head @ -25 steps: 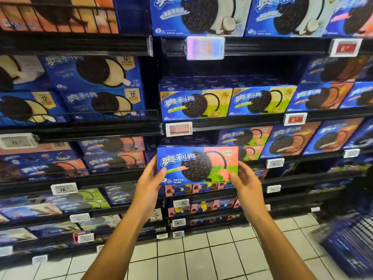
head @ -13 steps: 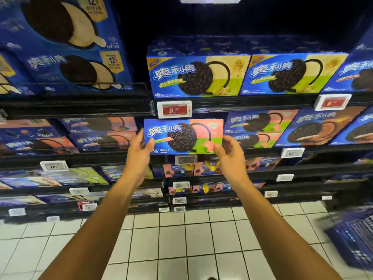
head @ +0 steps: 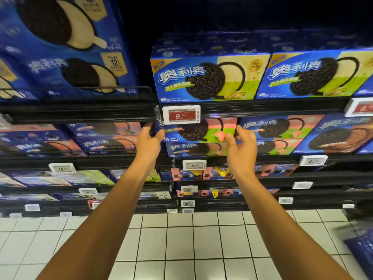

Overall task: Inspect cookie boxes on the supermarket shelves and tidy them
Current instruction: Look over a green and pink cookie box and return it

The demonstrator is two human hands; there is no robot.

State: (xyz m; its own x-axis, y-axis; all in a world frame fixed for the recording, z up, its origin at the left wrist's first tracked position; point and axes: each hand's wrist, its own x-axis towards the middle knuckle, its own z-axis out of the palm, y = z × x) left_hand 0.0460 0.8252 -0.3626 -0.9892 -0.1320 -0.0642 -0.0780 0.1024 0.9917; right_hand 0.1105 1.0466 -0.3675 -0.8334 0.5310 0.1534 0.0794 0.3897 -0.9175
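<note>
Sliding the peach cookie box point(head: 201, 131) onto its twin point(head: 193, 148) under the red price tag point(head: 181, 114), I pinch its left end with my left hand point(head: 149, 138); my right hand point(head: 241, 143) cups the right end, squaring it.

A supermarket aisle — black shelves point(head: 80, 116) stacked with blue cookie boxes point(head: 210, 77), electronic price tags point(head: 181, 114) clipped along every shelf edge, and white floor tiles point(head: 181, 243) running beneath the racks.
</note>
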